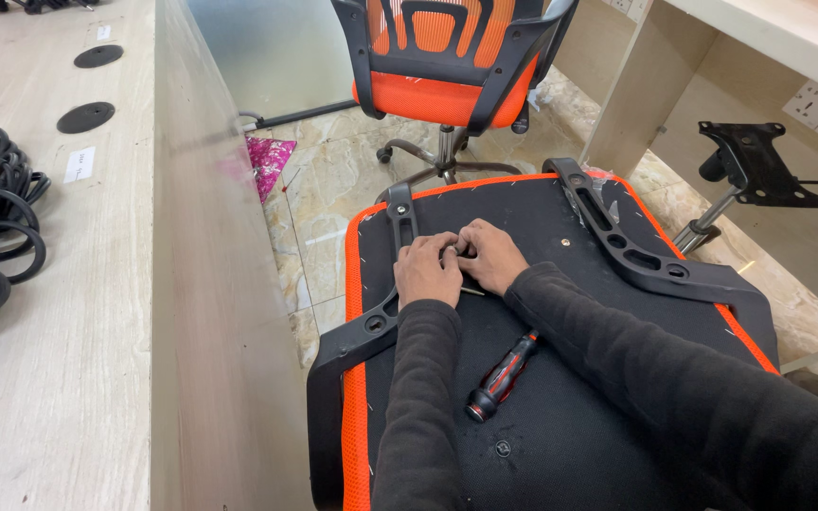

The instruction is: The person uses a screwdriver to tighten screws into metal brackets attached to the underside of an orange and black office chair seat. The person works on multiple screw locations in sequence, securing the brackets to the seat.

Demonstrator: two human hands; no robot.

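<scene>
Left hand (pixel 427 270) and right hand (pixel 491 255) pinch a small part — mid-seat (pixel 542 416), screwdriver (pixel 502 377) just behind.

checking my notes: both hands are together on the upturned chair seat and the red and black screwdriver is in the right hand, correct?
Not quite. In the head view the screwdriver lies loose on the upturned chair seat, beside the right forearm, held by neither hand. The left hand and right hand are together on the seat, as you said.

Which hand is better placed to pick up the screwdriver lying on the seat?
Probably the right hand. The screwdriver lies right beside the right forearm, its handle toward the person. The left hand sits beside the left armrest bracket.
</scene>
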